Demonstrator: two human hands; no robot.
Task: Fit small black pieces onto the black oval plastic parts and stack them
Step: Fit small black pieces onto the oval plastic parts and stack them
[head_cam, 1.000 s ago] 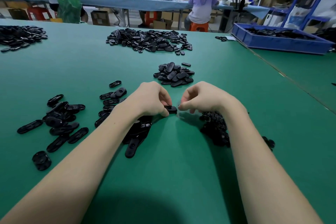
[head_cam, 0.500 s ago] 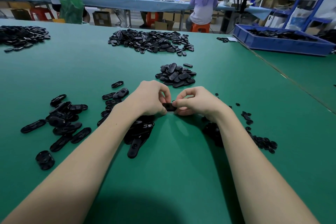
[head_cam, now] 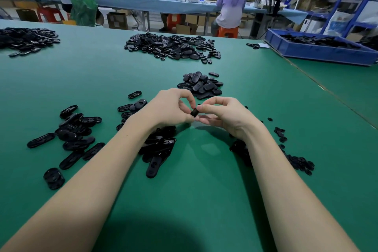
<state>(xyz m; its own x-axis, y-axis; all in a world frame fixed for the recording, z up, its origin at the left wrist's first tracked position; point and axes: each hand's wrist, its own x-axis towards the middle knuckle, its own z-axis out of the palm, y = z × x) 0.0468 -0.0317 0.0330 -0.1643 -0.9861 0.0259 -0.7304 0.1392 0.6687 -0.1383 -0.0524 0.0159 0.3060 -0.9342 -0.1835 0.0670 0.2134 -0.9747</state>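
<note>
Head view: I see both hands meeting over the green counter, pinching one oval part between them.

My left hand and right hand each have a fingertip grip clamped on the black oval part, held just above the counter, largely hidden by the fingers. Loose oval parts lie to the left and under the left wrist. The small black pieces are scattered on the right. A neat pile sits just beyond the hands.
</note>
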